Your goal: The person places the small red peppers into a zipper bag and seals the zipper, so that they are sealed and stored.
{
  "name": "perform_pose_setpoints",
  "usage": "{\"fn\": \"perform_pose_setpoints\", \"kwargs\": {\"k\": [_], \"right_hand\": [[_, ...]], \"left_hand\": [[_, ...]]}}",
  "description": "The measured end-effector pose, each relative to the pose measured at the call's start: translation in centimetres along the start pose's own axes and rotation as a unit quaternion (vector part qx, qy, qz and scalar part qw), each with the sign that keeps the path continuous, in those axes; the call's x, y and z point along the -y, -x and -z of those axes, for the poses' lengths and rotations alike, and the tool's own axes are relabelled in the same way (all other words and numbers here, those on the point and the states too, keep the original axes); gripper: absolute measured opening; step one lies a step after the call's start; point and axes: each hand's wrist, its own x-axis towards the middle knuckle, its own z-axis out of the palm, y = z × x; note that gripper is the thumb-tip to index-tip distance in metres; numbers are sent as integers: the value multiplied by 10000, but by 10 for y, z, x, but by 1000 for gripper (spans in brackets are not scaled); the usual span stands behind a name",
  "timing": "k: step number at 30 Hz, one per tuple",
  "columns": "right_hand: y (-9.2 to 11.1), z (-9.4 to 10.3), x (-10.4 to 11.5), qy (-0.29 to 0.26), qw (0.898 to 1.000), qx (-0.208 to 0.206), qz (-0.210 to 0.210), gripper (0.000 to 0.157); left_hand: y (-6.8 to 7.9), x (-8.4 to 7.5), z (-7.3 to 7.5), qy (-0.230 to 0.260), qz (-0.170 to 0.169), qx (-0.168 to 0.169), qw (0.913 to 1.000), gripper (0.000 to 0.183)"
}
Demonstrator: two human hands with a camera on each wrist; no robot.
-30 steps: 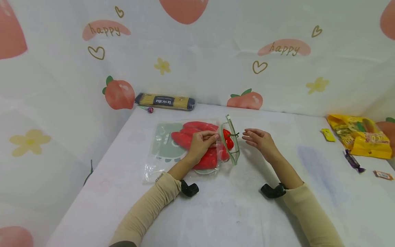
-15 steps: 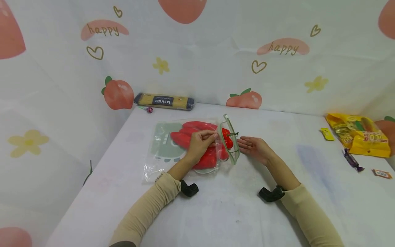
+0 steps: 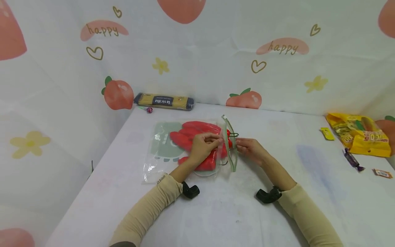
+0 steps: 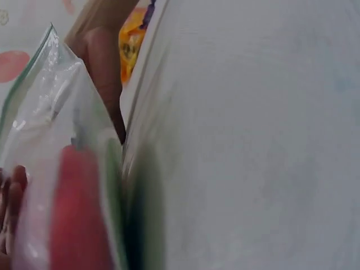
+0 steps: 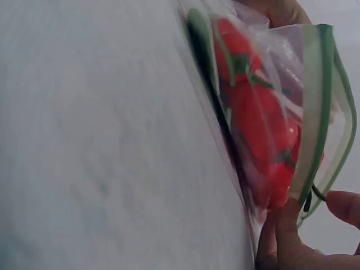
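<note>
A clear zip bag (image 3: 151, 168) with a green-edged mouth (image 3: 233, 164) lies on the table, its mouth end raised. Inside are several red peppers (image 3: 200, 127) with green stems. At the mouth, a red pepper's stem (image 3: 234, 134) sticks out. My left hand (image 3: 202, 147) pinches the bag's clear film just behind the green edge. My right hand (image 3: 251, 149) is at the mouth from the right. In the right wrist view its fingers (image 5: 287, 230) touch the bag's lower edge and the thumb is by a stem, with a gap between them. The left wrist view is blurred.
At the back left lie a pasta packet (image 3: 166, 101) and a lollipop (image 3: 149, 109). On the right are a yellow candy bag (image 3: 361, 133), a small yellow packet (image 3: 327, 133), a purple wrapped candy (image 3: 351, 159) and an orange-white wrapped candy (image 3: 382, 173). A patterned cloth backs the table.
My right hand has moved left and down to the bag's mouth and now touches it. The mouth has turned and narrowed, and less of the pepper there shows. My left hand keeps its pinch.
</note>
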Motion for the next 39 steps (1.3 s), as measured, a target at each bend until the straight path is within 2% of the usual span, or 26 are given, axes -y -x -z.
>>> {"fn": "perform_pose_setpoints", "kwargs": {"k": [3, 6, 9, 12, 16, 21, 25, 28, 32, 34, 37, 39], "right_hand": [[0, -5, -1, -69, 10000, 3, 56, 28], [1, -10, -1, 204, 9998, -42, -44, 23], [1, -14, -1, 1089, 9937, -195, -191, 40], [0, -18, -2, 1811, 9819, -453, -306, 56], [-2, -22, -5, 2194, 9725, -716, -323, 55], [-6, -25, -9, 2549, 9596, -1148, -317, 55], [-8, -27, -11, 2521, 9576, -1382, -203, 47], [-9, -27, -7, 2470, 9602, -1304, -20, 43], [-7, -23, 11, 2442, 9637, -1042, 269, 38], [-5, -20, 26, 2577, 9613, -833, 504, 37], [-2, -17, 54, 2875, 9520, -466, 942, 35], [1, -16, 74, 3273, 9366, -257, 1227, 33]], "left_hand": [[2, -1, -4, -860, -206, -56, 9961, 15], [4, -2, -7, -1756, -368, -137, 9837, 14], [5, -5, -10, -2489, -518, -183, 9670, 16], [6, -6, -12, -2910, -542, -113, 9551, 16], [6, -7, -13, -3114, -517, 22, 9489, 14], [5, -5, -12, -3096, -558, 159, 9491, 15], [3, -5, -10, -3005, -600, 204, 9517, 14], [1, -7, -8, -2626, -479, 337, 9631, 14], [-6, -15, 0, -1671, -177, 472, 9846, 15], [-13, -24, 6, -1272, -170, 321, 9912, 17], [-29, -41, 19, -1216, -550, -219, 9908, 19], [-45, -51, 29, -1315, -727, -525, 9873, 21]]}}
